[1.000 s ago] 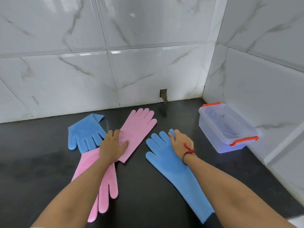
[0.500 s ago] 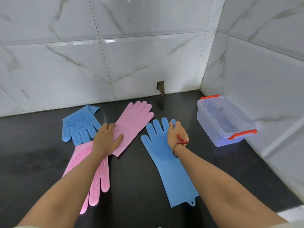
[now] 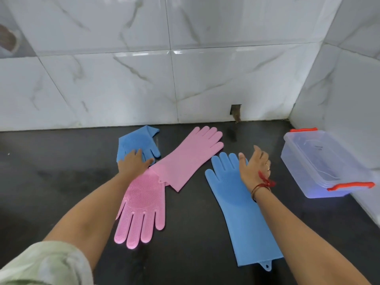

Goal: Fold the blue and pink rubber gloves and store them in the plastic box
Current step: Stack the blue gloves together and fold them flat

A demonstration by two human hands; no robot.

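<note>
Gloves lie spread over a dark counter (image 3: 61, 192), four in all, none yet in the box. Nearest, a pink glove (image 3: 141, 210) lies bristle side up, fingers pointing toward the viewer. Just right of it, well apart, a long blue glove (image 3: 242, 219) lies flat, cuff nearest and fingers pointing away; a small hanging tab shows at its cuff. The right hand (image 3: 255, 167) hovers over this glove's fingers, spread wide with the palm turned inward, holding nothing; whether it touches the glove is unclear. A red thread circles that wrist. Farther back, a second pink glove (image 3: 191, 157) lies smooth side up on a slant, its cuff overlapping the nearer pink glove's cuff. Left of it, the left hand (image 3: 133, 163) rests flat and open on a second blue glove (image 3: 135, 142), which appears already folded short. A clear plastic box (image 3: 324, 167) with orange clips sits at the far right against the tiled wall (image 3: 185, 79), its lid seemingly on. The gloves look soft, floppy and light, probably grippy rather than slick, so a fold may spring open unless pressed down. A sensible hold would be the fingertips end, carried over to the cuff.
</note>
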